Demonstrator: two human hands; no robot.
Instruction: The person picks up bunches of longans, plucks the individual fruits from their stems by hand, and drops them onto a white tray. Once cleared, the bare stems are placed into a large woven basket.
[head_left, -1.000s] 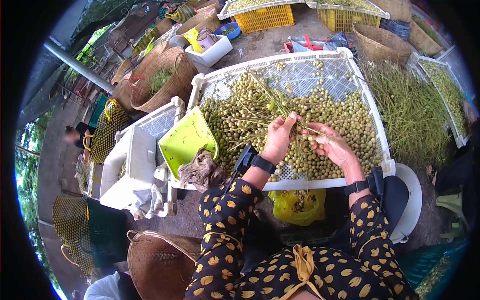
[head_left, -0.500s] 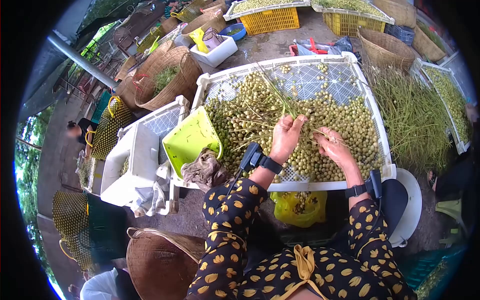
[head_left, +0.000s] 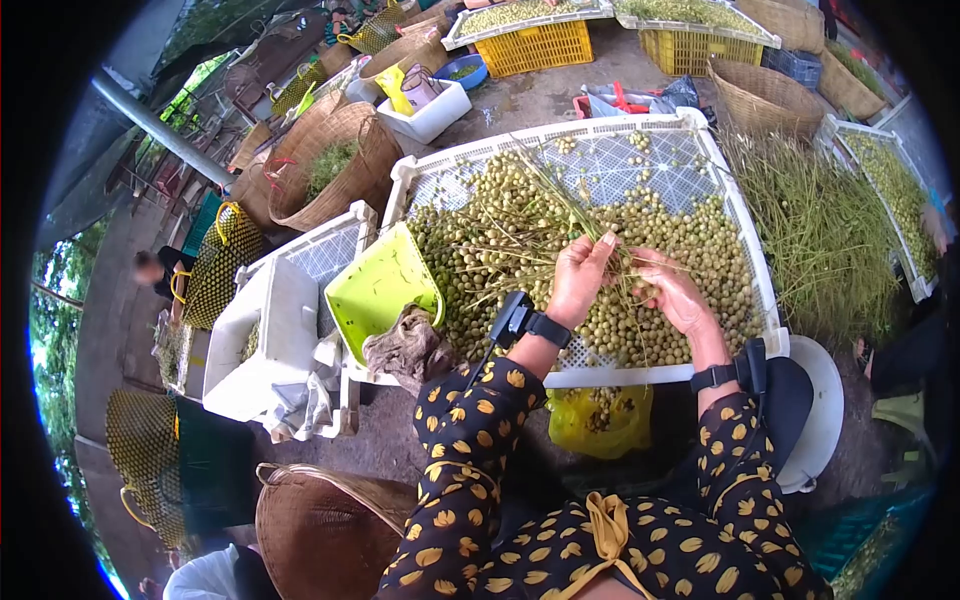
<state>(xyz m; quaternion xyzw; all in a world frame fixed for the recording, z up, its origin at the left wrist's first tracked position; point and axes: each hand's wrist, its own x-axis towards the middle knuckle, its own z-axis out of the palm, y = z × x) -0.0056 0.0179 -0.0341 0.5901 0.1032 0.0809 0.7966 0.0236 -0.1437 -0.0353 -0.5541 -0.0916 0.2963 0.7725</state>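
Over a white mesh tray of round green-yellow fruits, my left hand is closed round a bunch of thin green stems. The stems stretch from its fingers toward the tray's back edge. Just to the right, my right hand has its fingers bent together at the lower ends of the stems, close to my left hand. Whether a fruit is between its fingertips is too small to tell. Loose stalks lie on the fruits left of my hands.
A yellow-green scoop and a crumpled brown cloth sit at the tray's left edge. Cut stalks are heaped on the right. A yellow bag hangs below the front edge. A woven basket stands lower left.
My right hand has moved up and left, nearer my left hand. My left hand has shifted slightly right and down, still holding the stems.
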